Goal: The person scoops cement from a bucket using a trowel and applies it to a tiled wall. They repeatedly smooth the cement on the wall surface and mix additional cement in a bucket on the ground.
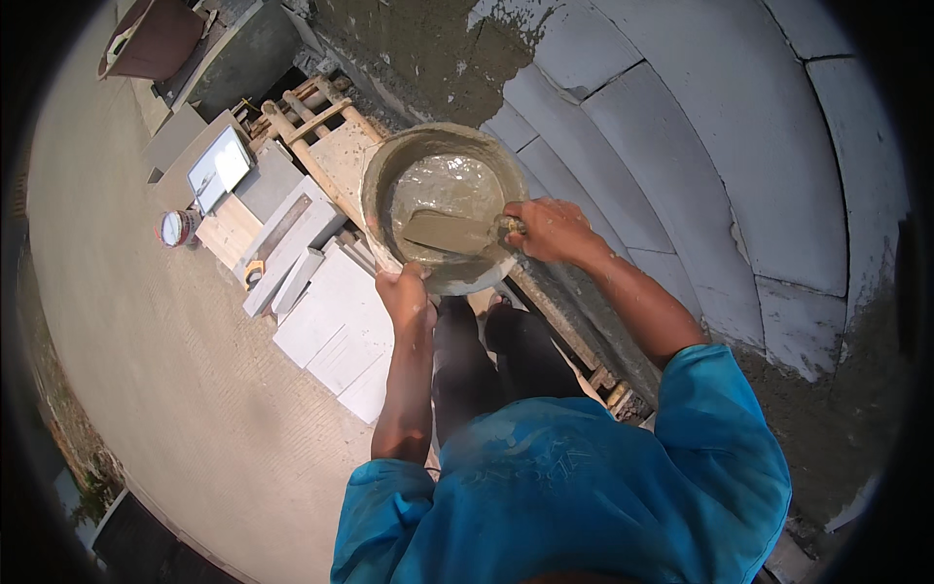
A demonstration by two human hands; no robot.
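Note:
A round bucket (381,175) half full of wet grey mortar (452,185) is held up in front of me, well above the floor. My left hand (406,292) grips its near rim from below. My right hand (550,229) is closed on the handle of a trowel (448,232). The trowel's flat blade lies in the mortar near the bucket's near side. My legs in dark trousers (486,350) show below the bucket.
A wall of large pale grey blocks (700,146) curves along the right, with patches of wet plaster (428,49). Below left lie stacked grey slabs (331,321), wooden frames (311,122), a small white pail (177,228) and a brown tub (151,39) on the concrete floor (146,370).

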